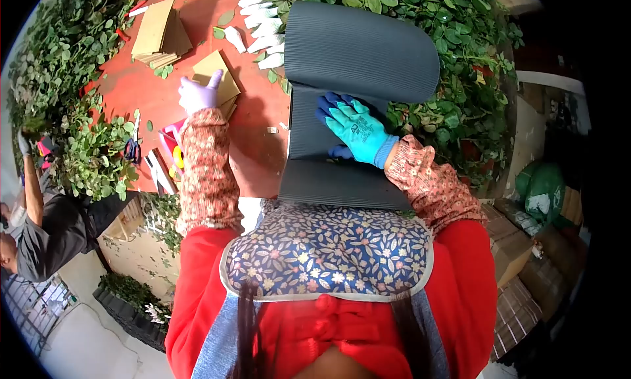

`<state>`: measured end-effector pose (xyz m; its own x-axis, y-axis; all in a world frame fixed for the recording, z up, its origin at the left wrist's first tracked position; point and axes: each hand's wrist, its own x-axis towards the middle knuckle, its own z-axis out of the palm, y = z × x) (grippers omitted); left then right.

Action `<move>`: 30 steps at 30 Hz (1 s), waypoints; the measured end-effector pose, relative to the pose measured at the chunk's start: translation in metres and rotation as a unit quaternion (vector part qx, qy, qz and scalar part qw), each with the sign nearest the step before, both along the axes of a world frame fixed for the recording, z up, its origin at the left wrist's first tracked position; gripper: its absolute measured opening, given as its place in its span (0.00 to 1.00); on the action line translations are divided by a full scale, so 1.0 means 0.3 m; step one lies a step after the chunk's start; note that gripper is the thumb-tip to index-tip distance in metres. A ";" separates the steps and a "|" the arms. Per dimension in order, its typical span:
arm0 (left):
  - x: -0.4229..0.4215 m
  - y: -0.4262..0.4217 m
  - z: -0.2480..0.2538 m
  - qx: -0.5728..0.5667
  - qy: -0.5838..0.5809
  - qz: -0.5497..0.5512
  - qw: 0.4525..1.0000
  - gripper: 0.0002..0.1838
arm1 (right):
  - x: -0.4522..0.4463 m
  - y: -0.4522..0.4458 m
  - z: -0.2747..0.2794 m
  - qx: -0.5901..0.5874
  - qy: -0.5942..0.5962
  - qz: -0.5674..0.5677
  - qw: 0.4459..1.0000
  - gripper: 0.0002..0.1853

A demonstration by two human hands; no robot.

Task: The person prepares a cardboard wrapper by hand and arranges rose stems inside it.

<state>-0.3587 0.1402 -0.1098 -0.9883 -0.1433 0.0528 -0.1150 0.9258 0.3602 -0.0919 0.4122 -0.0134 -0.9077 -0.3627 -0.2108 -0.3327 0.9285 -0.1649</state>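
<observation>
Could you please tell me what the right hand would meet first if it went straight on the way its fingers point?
The right hand would probably meet the upper part of the dark mat first, though depth there is hard to judge.

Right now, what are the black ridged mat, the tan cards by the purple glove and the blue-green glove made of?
The mat looks like dull rubber or foam: it curves and has fine ridges. The cards seem matte cardboard: brown, flat, straight-edged. The blue-green glove looks like knit fabric, from its cuff; any rubbery coating is hard to tell.
</observation>
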 end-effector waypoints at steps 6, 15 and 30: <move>0.038 0.073 0.119 -0.057 -0.066 -0.058 0.994 0.58 | -0.003 -0.003 -0.004 0.009 -0.012 0.003 1.000 0.49; -0.099 -0.111 -0.096 0.332 -0.048 -0.102 0.936 0.22 | 0.038 0.006 -0.042 -0.006 -0.002 -0.025 1.000 0.48; 0.611 0.284 0.053 0.585 -0.382 -0.281 0.658 0.14 | 0.070 0.054 -0.071 0.012 -0.043 0.016 0.999 0.46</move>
<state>-0.1753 0.2255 -0.0939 -0.5758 0.7561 -0.3112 -0.4343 0.0397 0.8999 -0.0709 0.4283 -0.0346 -0.8739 -0.3859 -0.2956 -0.3485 0.9213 -0.1722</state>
